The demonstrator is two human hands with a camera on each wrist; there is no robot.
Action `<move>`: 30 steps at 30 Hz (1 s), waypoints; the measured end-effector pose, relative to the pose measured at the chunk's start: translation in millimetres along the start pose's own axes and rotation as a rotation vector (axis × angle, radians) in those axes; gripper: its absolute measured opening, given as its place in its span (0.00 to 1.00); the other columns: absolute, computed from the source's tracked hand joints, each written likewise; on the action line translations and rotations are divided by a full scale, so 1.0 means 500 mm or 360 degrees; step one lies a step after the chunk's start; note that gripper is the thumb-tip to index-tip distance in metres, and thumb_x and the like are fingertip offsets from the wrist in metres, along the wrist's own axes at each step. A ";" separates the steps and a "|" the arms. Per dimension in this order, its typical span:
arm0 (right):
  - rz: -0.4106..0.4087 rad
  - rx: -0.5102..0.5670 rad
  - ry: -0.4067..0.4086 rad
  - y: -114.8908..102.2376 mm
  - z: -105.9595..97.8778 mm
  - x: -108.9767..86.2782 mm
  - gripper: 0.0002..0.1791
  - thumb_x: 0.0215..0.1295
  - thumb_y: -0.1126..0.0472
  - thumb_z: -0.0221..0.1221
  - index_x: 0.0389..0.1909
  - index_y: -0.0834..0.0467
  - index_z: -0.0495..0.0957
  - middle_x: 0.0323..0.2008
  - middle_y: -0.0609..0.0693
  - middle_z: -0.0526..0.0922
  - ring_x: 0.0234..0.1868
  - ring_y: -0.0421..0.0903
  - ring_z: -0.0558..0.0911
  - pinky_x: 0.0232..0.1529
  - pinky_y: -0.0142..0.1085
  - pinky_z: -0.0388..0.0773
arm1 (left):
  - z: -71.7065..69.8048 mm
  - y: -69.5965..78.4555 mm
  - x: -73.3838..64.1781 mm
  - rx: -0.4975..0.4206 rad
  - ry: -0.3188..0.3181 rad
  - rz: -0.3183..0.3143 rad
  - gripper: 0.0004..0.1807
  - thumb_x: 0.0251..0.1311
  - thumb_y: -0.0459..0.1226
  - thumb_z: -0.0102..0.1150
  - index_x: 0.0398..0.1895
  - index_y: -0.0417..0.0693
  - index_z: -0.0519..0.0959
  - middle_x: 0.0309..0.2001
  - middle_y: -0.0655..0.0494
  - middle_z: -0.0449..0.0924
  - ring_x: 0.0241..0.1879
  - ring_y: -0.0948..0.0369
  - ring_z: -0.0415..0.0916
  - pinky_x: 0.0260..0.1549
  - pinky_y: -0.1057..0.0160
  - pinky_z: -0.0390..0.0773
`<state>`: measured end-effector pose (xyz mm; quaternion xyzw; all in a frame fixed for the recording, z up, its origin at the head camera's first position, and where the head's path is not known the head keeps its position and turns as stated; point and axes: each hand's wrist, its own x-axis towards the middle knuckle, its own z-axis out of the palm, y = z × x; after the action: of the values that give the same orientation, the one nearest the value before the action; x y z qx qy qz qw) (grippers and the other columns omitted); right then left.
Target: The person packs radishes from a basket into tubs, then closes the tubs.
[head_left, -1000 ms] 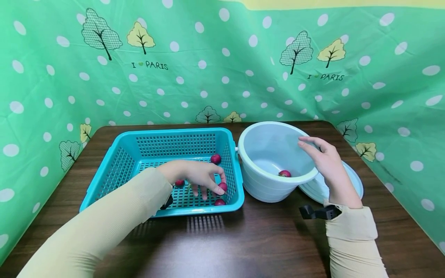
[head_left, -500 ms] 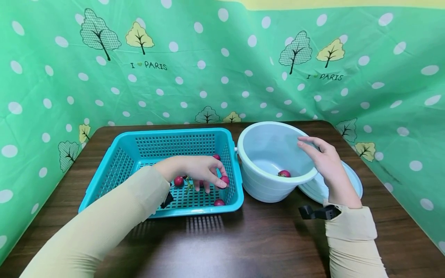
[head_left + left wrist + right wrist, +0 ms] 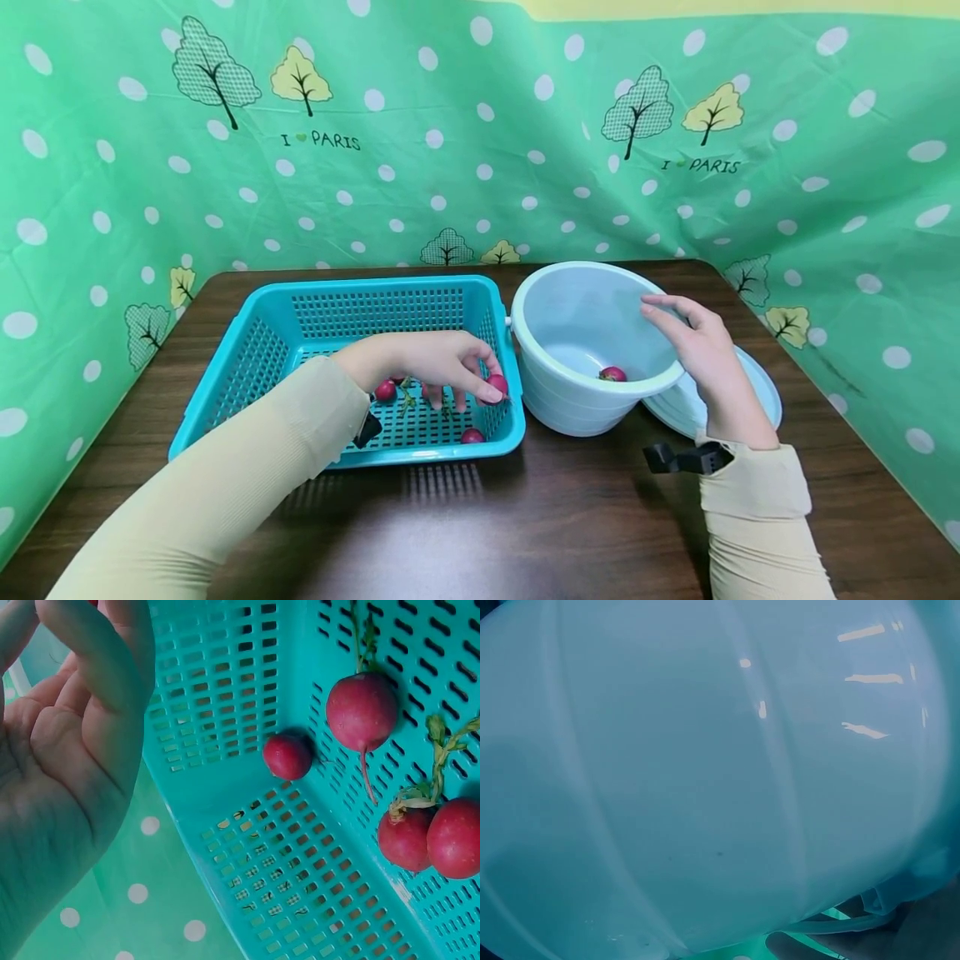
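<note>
In the head view my left hand (image 3: 442,362) pinches a red radish (image 3: 497,386) between thumb and fingers, at the right wall of the turquoise slotted basket (image 3: 420,457). In the left wrist view the palm side of this hand shows, with the held radish mostly out of frame. Several more radishes (image 3: 361,712), some with short green stems, lie in the basket below. My right hand (image 3: 705,350) reaches over the right rim of a pale blue bucket (image 3: 585,408), its visible thumb and finger nearly straight. One radish (image 3: 612,374) lies on the bucket's bottom.
A pale blue round lid (image 3: 765,387) lies on the dark wooden table (image 3: 525,525), partly behind the bucket and right forearm. Basket and bucket stand side by side, almost touching. A green dotted cloth (image 3: 480,117) hangs around the back and sides.
My left hand has risen slightly and moved right with the pinched radish, from the basket's floor area toward its right wall. The right hand and bucket have stayed in place.
</note>
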<state>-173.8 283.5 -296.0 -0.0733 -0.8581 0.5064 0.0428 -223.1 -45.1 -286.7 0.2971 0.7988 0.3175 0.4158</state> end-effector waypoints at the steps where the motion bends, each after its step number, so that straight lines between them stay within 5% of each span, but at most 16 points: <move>1: 0.0003 0.0001 0.0000 -0.001 0.000 0.000 0.36 0.73 0.40 0.50 0.69 0.62 0.66 0.76 0.62 0.56 0.73 0.62 0.58 0.68 0.64 0.59 | 0.001 0.001 0.000 -0.0001 0.0000 0.0003 0.19 0.65 0.49 0.63 0.53 0.52 0.74 0.44 0.46 0.86 0.40 0.48 0.84 0.26 0.61 0.83; 13: 0.0034 0.0033 0.0020 -0.003 0.008 -0.003 0.37 0.72 0.39 0.50 0.69 0.62 0.67 0.74 0.61 0.60 0.75 0.61 0.57 0.71 0.63 0.54 | 0.003 0.008 -0.003 -0.0011 -0.0003 0.0034 0.18 0.65 0.49 0.62 0.53 0.52 0.75 0.43 0.47 0.86 0.41 0.47 0.84 0.26 0.60 0.83; 30: 0.0024 0.0032 0.0029 0.001 0.007 -0.001 0.36 0.72 0.39 0.50 0.68 0.62 0.68 0.74 0.62 0.61 0.74 0.60 0.58 0.70 0.63 0.56 | -0.008 0.034 -0.007 -0.0151 0.0064 0.0222 0.19 0.65 0.49 0.62 0.55 0.55 0.75 0.46 0.51 0.85 0.42 0.44 0.82 0.30 0.52 0.84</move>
<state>-173.8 280.6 -298.1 -0.0840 -0.8520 0.5146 0.0475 -221.1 -38.4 -270.5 0.3255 0.7683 0.3891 0.3904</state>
